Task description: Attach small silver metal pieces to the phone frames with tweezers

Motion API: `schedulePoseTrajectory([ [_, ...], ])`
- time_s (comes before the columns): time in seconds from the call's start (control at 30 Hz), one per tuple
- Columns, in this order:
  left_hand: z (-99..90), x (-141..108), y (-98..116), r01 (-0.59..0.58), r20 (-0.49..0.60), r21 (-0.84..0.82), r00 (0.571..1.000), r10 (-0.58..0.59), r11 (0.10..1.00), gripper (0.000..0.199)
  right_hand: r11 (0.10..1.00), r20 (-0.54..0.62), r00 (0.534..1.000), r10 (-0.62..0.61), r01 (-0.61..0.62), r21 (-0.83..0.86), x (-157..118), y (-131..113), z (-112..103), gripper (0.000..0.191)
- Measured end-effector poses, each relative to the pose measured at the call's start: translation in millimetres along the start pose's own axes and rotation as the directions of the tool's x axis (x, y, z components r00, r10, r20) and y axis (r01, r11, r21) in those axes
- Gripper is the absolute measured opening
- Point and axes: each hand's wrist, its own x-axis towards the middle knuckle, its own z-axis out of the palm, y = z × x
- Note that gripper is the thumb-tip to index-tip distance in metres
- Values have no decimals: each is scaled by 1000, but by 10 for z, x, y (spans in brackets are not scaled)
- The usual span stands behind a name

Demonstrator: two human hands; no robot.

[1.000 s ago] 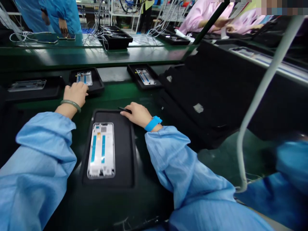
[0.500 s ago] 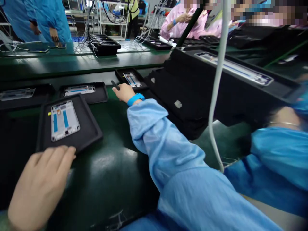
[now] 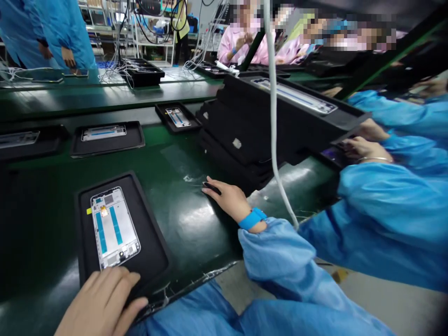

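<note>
Close in front of me lies a black tray (image 3: 152, 242) with a silver phone frame (image 3: 111, 224) in it. The frame carries two blue strips and a yellow tab. My left hand (image 3: 105, 301) is over the tray's near edge, fingers on the rim and the frame's lower end, thumb outside on the right. Between the fingers and thumb of my right hand (image 3: 231, 198) is a slim black stick-like tool (image 3: 212, 188); its exact kind is unclear. That hand is low over the green bench (image 3: 189, 224), left of a stack of black trays (image 3: 241, 130).
Further trays with phone frames (image 3: 105, 132) line the back of the bench. A white cable (image 3: 273, 102) hangs in front of the stack. At right, a co-worker's blue sleeve (image 3: 395, 186) and hands are close by. More people stand beyond the bench.
The near tray has come toward me and turned slightly, with my left hand now over its edge. My right hand has drawn back from the far small tray, still holding the black tool.
</note>
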Motion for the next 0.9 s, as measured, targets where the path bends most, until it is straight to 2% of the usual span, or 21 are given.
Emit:
schedulePoseTrajectory([
  [0.07, -25, 55, -23, 192, -31, -143, 980, -198, 971, 31, 997, -112, 994, -9, 18, 79, -25, -137, 32, 23],
  [0.1, -24, 91, -41, 301, -23, -229, 949, -314, 926, 33, 988, -153, 987, -39, 61, 140, -34, -250, 21, 21],
  [0.17, -4, 183, -69, 474, 28, -455, 854, -520, 754, 43, 934, -222, 965, -137, 201, 297, -66, -554, -29, 19],
  [0.2, 7, 240, -73, 497, 56, -591, 811, -583, 636, 50, 882, -251, 949, -191, 279, 379, -97, -733, -57, 17],
  [0.23, 11, 299, -71, 470, 75, -726, 780, -621, 502, 56, 826, -265, 929, -257, 354, 439, -138, -920, -83, 16],
  [0.3, -16, 414, -65, 340, 94, -909, 732, -675, 242, 64, 715, -259, 878, -402, 478, 510, -241, -1283, -122, 20],
  [0.33, -49, 459, -74, 283, 97, -947, 699, -708, 149, 66, 674, -217, 842, -493, 528, 517, -295, -1443, -135, 26],
  [0.37, -93, 489, -102, 249, 98, -964, 660, -745, 94, 65, 650, -145, 799, -584, 567, 507, -343, -1582, -147, 32],
  [0.4, -144, 499, -156, 239, 91, -968, 615, -783, 75, 64, 633, -67, 748, -660, 602, 486, -381, -1695, -158, 39],
  [0.43, -197, 487, -241, 264, 70, -959, 569, -820, 100, 63, 623, 4, 702, -712, 629, 466, -405, -1783, -170, 43],
  [0.5, -292, 401, -503, 371, 10, -906, 504, -864, 205, 61, 610, 96, 641, -762, 659, 441, -405, -1885, -196, 48],
  [0.53, -324, 337, -665, 485, -16, -830, 474, -880, 276, 58, 606, 115, 629, -769, 660, 444, -383, -1904, -208, 48],
  [0.57, -343, 267, -835, 554, -25, -780, 439, -898, 293, 57, 605, 126, 625, -770, 654, 453, -349, -1906, -218, 47],
  [0.63, -337, 145, -1138, 666, -25, -686, 381, -924, 293, 69, 613, 138, 635, -760, 631, 475, -260, -1879, -225, 44],
  [0.7, -292, 84, -1320, 755, -15, -579, 366, -931, 306, 78, 617, 129, 652, -747, 609, 497, -161, -1834, -212, 41],
  [0.77, -237, 95, -1344, 805, -66, -478, 366, -928, 351, 79, 617, 102, 676, -730, 588, 522, -65, -1795, -188, 38],
  [0.83, -185, 145, -1235, 818, -184, -393, 377, -908, 419, 78, 621, 75, 704, -706, 564, 545, 33, -1772, -169, 34],
  [0.9, -119, 180, -1057, 803, -302, -321, 416, -858, 502, 77, 622, 52, 726, -686, 548, 559, 139, -1768, -171, 30],
])
